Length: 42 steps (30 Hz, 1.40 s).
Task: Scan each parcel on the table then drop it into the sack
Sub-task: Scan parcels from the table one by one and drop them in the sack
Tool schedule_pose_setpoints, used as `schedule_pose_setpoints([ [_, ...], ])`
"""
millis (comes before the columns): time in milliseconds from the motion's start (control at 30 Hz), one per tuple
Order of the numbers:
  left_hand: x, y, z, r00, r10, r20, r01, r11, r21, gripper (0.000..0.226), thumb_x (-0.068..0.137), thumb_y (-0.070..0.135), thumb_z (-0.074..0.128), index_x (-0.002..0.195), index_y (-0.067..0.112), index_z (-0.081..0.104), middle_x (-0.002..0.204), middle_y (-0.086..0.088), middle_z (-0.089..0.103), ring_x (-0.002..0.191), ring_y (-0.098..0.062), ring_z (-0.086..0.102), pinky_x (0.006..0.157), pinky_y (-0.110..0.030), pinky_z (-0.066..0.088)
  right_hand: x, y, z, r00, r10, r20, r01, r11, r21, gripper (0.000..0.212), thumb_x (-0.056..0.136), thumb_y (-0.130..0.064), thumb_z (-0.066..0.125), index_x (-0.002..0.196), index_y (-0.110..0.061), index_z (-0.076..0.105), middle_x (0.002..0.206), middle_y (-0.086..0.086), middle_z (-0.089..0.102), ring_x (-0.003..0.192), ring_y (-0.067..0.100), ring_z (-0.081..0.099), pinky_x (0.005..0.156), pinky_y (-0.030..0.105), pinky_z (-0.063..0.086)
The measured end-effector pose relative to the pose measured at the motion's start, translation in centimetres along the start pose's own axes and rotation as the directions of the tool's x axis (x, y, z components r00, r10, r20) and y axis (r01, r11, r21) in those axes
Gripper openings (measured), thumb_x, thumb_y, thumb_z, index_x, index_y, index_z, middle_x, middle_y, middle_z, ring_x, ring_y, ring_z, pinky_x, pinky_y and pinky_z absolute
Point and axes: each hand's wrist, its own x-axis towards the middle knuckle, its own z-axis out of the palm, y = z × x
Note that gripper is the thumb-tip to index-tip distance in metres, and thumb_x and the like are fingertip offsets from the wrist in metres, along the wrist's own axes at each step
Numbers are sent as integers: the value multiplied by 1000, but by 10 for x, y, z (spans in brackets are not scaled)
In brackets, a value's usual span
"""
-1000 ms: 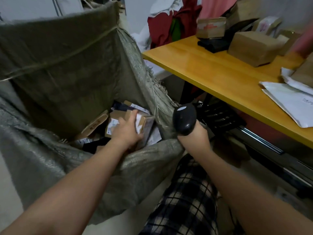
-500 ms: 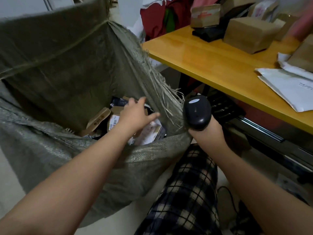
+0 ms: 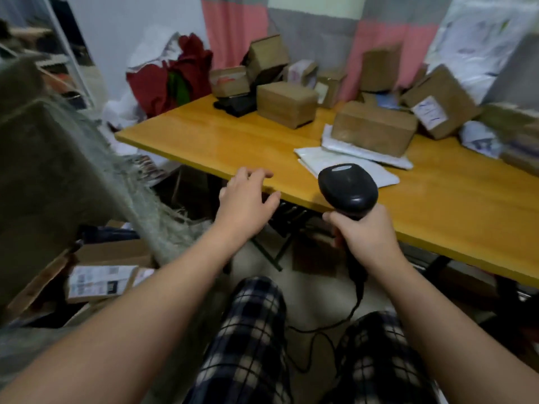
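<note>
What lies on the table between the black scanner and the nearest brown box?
In the head view, flat white mail bags lie between the scanner and the box; the box rests on the upper one.

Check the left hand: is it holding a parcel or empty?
Empty. The left hand hangs open at the near edge of the table, fingers spread, no parcel in it; the right hand grips the scanner.

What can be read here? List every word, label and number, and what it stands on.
None reads clearly.
Shipping label on the box in the sack: print and barcodes blurred.
Label on the cardboard parcel on the table: blurred.
Badge on the barcode scanner: too small.
</note>
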Motion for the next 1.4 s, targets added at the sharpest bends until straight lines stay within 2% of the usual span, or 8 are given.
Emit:
schedule_pose_setpoints([
  [333, 52, 80, 78, 934, 189, 303, -251, 951, 179, 73, 88, 65, 46, 148, 24, 33, 157, 3, 26, 145, -16, 19, 118, -48, 12, 12, 19, -84, 976, 125, -175, -101, 985, 142, 15, 81, -5, 68, 71, -4, 57, 48, 8, 51, 37, 19, 52, 46, 27, 46],
  [533, 51, 70, 60, 905, 287, 314, -394, 844, 365, 76, 73, 81, 46, 126, 28, 49, 125, 6, 52, 120, -18, 47, 106, -44, 25, 29, 22, -74, 978, 152, -141, -136, 984, 114, 25, 79, -6, 69, 61, -11, 53, 42, 2, 50, 37, 20, 52, 50, 29, 45],
  [633, 46, 54, 49, 886, 353, 301, -450, 810, 375, 62, 78, 70, 55, 126, 30, 50, 123, 9, 54, 117, -16, 50, 100, -38, 24, 33, 21, -67, 980, 162, -116, -144, 978, 149, 19, 81, -8, 69, 66, -10, 57, 46, 4, 52, 38, 17, 52, 50, 28, 45],
  [800, 47, 31, 32, 948, 284, 142, -270, 957, -108, 23, 92, 34, 60, 110, 22, 69, 107, -1, 70, 101, -21, 62, 88, -34, 44, 31, 25, -61, 983, 111, -144, -81, 977, 198, 18, 83, -5, 68, 68, -10, 60, 52, 4, 57, 40, 12, 55, 48, 24, 47],
  [1033, 50, 33, 1, 981, 27, -190, -157, 681, -716, 9, 96, 20, 58, 100, 23, 65, 94, 3, 69, 89, -13, 67, 81, -34, 55, 29, 19, -59, 986, 61, -155, -28, 979, 204, 19, 82, -2, 70, 66, -10, 62, 55, 2, 60, 48, 17, 59, 56, 31, 50],
  [1100, 50, 39, -7, 974, -26, -227, -166, 600, -782, 10, 97, 21, 56, 104, 21, 63, 103, -2, 70, 96, -17, 68, 85, -36, 56, 29, 11, -57, 988, 46, -145, -11, 973, 232, 19, 80, 0, 70, 66, -10, 62, 56, 3, 61, 48, 17, 59, 55, 31, 51],
  [1267, 48, 37, -5, 973, -68, -219, -131, 621, -773, 8, 95, 26, 58, 100, 31, 54, 111, -1, 67, 102, -17, 66, 90, -47, 54, 24, -4, -52, 991, -25, -131, 61, 959, 278, 4, 76, 5, 70, 76, 7, 66, 73, 19, 67, 61, 18, 66, 66, 38, 56],
  [1400, 39, 37, 7, 990, -86, -109, -42, 566, -823, 11, 95, 17, 57, 104, 21, 53, 112, -3, 66, 101, -15, 66, 90, -37, 55, 24, 0, -47, 983, -7, -185, 56, 965, 256, 53, 69, -10, 81, 117, -10, 60, 106, 3, 67, 94, 6, 63, 68, 10, 49],
])
